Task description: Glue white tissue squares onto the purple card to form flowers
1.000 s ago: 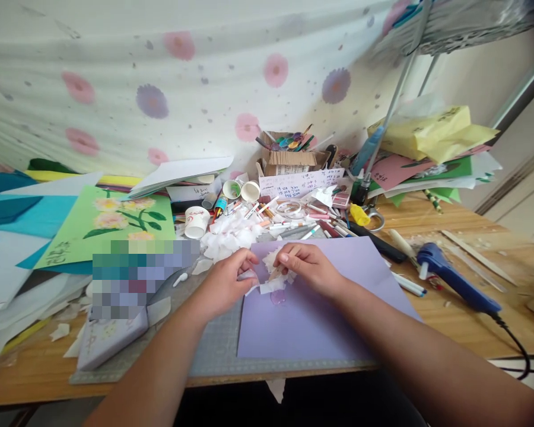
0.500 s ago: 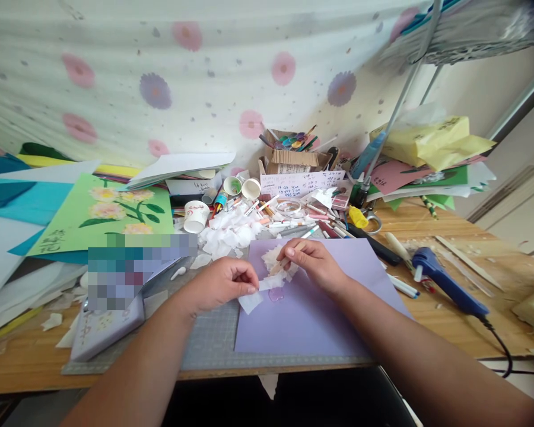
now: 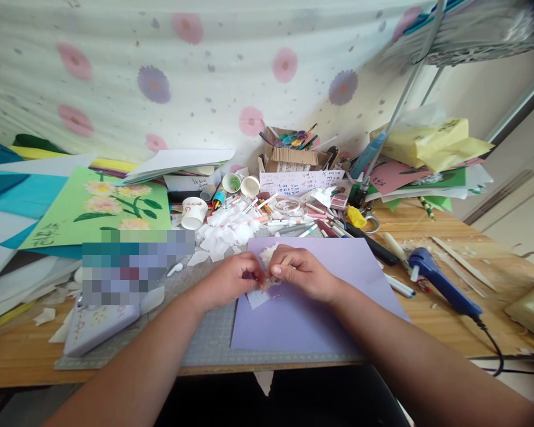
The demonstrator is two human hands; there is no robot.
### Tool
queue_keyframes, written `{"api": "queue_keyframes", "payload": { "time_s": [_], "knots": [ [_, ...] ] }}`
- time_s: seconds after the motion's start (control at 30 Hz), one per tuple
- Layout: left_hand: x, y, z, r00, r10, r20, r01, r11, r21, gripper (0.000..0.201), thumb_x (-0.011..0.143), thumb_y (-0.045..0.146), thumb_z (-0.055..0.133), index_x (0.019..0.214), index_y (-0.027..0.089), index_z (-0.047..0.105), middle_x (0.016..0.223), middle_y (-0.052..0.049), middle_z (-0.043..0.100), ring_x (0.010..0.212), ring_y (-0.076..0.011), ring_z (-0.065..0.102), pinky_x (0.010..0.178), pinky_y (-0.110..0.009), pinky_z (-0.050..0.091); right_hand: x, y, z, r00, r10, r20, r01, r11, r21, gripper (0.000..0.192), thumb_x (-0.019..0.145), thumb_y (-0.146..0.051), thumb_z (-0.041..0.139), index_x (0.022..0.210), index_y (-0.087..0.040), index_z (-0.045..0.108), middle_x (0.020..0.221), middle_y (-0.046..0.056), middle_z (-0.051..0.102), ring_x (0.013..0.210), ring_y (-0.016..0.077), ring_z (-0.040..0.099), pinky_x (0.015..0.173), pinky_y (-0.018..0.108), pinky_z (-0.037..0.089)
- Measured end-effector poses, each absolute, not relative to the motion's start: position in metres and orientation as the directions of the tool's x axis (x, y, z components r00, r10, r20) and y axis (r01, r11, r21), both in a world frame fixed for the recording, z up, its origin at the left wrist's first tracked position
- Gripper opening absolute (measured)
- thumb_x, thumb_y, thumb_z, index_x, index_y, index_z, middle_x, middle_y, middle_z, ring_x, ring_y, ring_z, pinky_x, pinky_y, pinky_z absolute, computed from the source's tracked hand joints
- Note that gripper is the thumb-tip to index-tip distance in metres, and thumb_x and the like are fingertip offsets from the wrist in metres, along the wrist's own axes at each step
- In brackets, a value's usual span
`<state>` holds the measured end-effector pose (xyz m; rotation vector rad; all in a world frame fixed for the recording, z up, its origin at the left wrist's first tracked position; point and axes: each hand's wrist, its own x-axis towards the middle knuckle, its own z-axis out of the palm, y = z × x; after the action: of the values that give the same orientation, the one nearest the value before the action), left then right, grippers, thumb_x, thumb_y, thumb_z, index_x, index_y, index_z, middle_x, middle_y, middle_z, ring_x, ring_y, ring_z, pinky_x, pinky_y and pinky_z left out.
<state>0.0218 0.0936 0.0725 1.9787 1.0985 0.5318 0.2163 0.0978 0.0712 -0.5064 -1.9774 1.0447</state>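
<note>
Over a purple sheet of paper (image 3: 324, 326), my two hands meet close together. My left hand (image 3: 238, 276) is closed in a pinch on a thin white paper piece (image 3: 257, 298), whose lower end hangs free below the fingers. My right hand (image 3: 306, 274) grips a small pale wooden stick (image 3: 285, 261), its tip near the left fingertips. Partly hidden behind the right fingers lies a crinkled, cream-white paper cluster (image 3: 268, 253) on the sheet. A shiny clear patch of what looks like glue (image 3: 275, 293) shows just below the hands.
Torn white paper scraps (image 3: 222, 234) and scattered pens lie beyond the sheet, beside paper cups (image 3: 194, 213). A blue glue gun (image 3: 445, 284) with a cord rests at right. To the left are a lilac case (image 3: 102, 329) and a green flower picture (image 3: 75, 207). A grey cutting mat (image 3: 204, 341) lies underneath.
My left hand has moved right and slightly up with the white paper piece, closing the gap to my right hand. The right hand has shifted a little left and down, still holding the stick.
</note>
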Motion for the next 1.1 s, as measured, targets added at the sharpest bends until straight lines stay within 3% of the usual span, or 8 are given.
{"api": "queue_keyframes", "payload": {
  "time_s": [0.13, 0.33, 0.73, 1.1],
  "knots": [
    [0.022, 0.098, 0.068, 0.549, 0.836, -0.001, 0.502, -0.329, 0.800, 0.016, 0.073, 0.027, 0.059, 0.062, 0.016, 0.061, 0.072, 0.000, 0.053, 0.069, -0.0147, 0.053, 0.066, -0.026, 0.041, 0.209, 0.098, 0.072, -0.631, 0.513, 0.583, 0.049, 0.776, -0.629, 0.042, 0.094, -0.044, 0.041, 0.062, -0.021, 0.053, 0.069, 0.005, 0.067, 0.067, 0.0154, 0.057, 0.074, 0.034, 0.044],
    [0.023, 0.102, 0.061, 0.574, 0.819, 0.020, 0.480, -0.357, 0.801, 0.017, 0.075, 0.028, 0.063, 0.064, 0.016, 0.063, 0.073, -0.001, 0.058, 0.071, -0.0157, 0.054, 0.066, -0.026, 0.043, 0.203, 0.097, 0.068, -0.677, 0.459, 0.575, 0.165, 0.856, -0.490, 0.042, 0.096, -0.044, 0.036, 0.067, -0.020, 0.054, 0.067, 0.005, 0.065, 0.066, 0.0168, 0.054, 0.071, 0.034, 0.041],
    [0.027, 0.103, 0.062, 0.623, 0.782, 0.003, 0.444, -0.356, 0.822, 0.018, 0.078, 0.031, 0.059, 0.068, 0.016, 0.063, 0.081, -0.002, 0.066, 0.079, -0.0183, 0.059, 0.072, -0.028, 0.045, 0.205, 0.097, 0.069, -0.684, 0.462, 0.565, 0.222, 0.869, -0.442, 0.041, 0.097, -0.041, 0.034, 0.066, -0.020, 0.052, 0.065, 0.004, 0.062, 0.064, 0.0167, 0.052, 0.070, 0.034, 0.039],
    [0.027, 0.104, 0.056, 0.542, 0.840, -0.011, 0.569, -0.358, 0.741, 0.019, 0.075, 0.034, 0.058, 0.070, 0.016, 0.059, 0.072, -0.002, 0.064, 0.070, -0.0180, 0.058, 0.063, -0.027, 0.043, 0.206, 0.098, 0.068, -0.716, 0.460, 0.525, 0.329, 0.886, -0.328, 0.034, 0.095, -0.030, 0.038, 0.065, -0.019, 0.050, 0.067, 0.004, 0.060, 0.065, 0.0164, 0.049, 0.069, 0.032, 0.037]
  ]
}}
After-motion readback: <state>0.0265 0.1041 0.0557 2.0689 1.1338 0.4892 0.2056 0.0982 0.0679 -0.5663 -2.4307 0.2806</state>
